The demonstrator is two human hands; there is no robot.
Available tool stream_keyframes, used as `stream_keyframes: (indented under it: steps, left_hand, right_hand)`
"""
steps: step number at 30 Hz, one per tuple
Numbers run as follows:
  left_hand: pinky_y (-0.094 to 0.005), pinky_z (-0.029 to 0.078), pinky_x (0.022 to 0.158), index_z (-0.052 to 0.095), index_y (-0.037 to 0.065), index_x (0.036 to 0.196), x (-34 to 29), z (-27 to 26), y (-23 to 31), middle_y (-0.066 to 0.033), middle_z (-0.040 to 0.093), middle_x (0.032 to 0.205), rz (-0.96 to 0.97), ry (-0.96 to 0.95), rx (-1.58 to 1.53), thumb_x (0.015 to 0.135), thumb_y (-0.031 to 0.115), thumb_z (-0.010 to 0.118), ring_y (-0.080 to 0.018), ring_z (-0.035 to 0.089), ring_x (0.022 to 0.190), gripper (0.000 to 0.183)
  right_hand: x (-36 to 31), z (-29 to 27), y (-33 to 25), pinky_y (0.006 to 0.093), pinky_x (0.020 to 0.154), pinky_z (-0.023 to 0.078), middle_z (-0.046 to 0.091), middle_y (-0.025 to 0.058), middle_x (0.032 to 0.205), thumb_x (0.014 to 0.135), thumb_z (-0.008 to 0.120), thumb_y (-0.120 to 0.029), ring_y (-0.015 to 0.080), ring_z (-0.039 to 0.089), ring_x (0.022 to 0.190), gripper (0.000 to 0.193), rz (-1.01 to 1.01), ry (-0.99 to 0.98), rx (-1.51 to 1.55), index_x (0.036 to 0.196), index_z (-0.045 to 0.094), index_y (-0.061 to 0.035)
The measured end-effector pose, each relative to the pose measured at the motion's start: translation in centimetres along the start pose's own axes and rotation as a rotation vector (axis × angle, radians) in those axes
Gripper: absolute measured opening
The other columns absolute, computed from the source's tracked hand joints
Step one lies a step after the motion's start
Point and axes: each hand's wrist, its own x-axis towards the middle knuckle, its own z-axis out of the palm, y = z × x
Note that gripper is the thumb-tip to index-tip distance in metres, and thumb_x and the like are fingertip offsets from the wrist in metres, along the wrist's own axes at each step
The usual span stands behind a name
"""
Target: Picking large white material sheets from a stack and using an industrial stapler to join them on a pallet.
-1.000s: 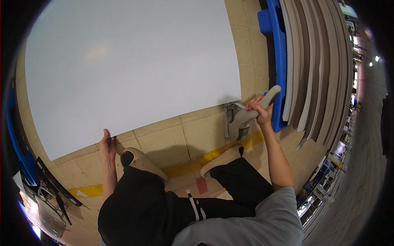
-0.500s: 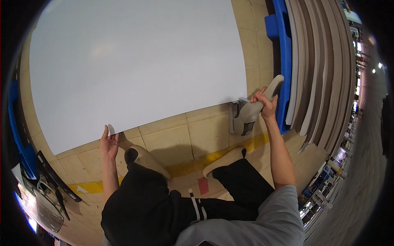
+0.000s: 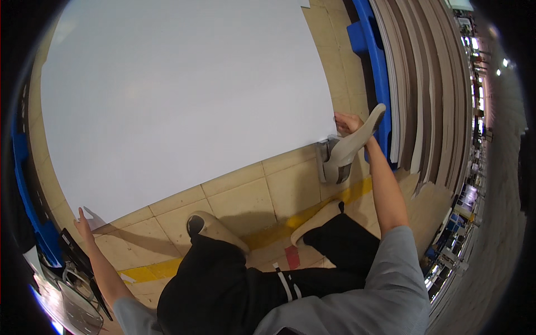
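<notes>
A large white sheet (image 3: 190,106) lies flat in front of me. My left hand (image 3: 84,226) pinches it at the near left corner, thumb on top and the other fingers partly hidden. Toward the near right corner, my right hand (image 3: 349,121) reaches to the sheet's side edge with fingers stretched out, fingertips at the edge. A beige tool (image 3: 354,142) with a curved handle and grey metal base stands at that corner. Its handle crosses in front of my right wrist and hides my thumb; the hand is not wrapped round the handle.
At the right, a thick stack of grey-brown boards (image 3: 430,84) lies beside a blue pallet (image 3: 379,61). Another blue structure (image 3: 34,206) runs along the left. Beige floor tiles (image 3: 240,198) and yellow floor tape (image 3: 265,237) are near my shoes (image 3: 223,231).
My left hand has moved left along the near edge to the sheet's corner. My right hand has let go of the beige tool's handle and now reaches behind it to the sheet's edge.
</notes>
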Motion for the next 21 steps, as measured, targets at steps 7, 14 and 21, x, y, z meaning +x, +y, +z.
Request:
stream_keyframes:
  steps: [7,14,21]
  left_hand:
    - [-0.0406,0.041,0.093,0.052,-0.008,0.12,3.4,1.0,-1.9,-0.024,0.054,0.12,-0.202,-0.353,-0.079,0.072,0.065,0.06,-0.0343,0.053,0.11,0.088]
    - [-0.0404,0.044,0.085,0.061,-0.006,0.102,4.0,2.7,-1.4,-0.022,0.063,0.102,-0.176,-0.255,0.113,0.071,0.068,0.056,-0.0356,0.058,0.098,0.08]
    - [-0.0409,0.043,0.087,0.059,-0.01,0.102,2.5,2.6,-0.6,-0.0244,0.062,0.1,-0.122,-0.184,0.083,0.069,0.072,0.055,-0.0358,0.058,0.096,0.088]
  right_hand:
    - [0.0,-0.1,-1.1,0.0195,0.06,0.033,0.05,-0.0067,0.079,0.09,0.056,-0.028,0.0039,0.041,0.067,0.019,0.073,0.013,0.111,0.094,0.061,-0.0106]
    - [-0.9,-0.3,-1.9,0.0199,0.047,0.033,0.048,-0.006,0.065,0.091,0.053,-0.019,0.004,0.039,0.053,0.015,0.048,-0.047,0.138,0.087,0.063,-0.0082]
    - [-1.6,0.5,-1.7,0.0205,0.079,0.047,0.064,0.0036,0.1,0.09,0.054,-0.016,0.0092,0.059,0.084,0.029,0.071,0.073,0.099,0.117,0.059,-0.0036]
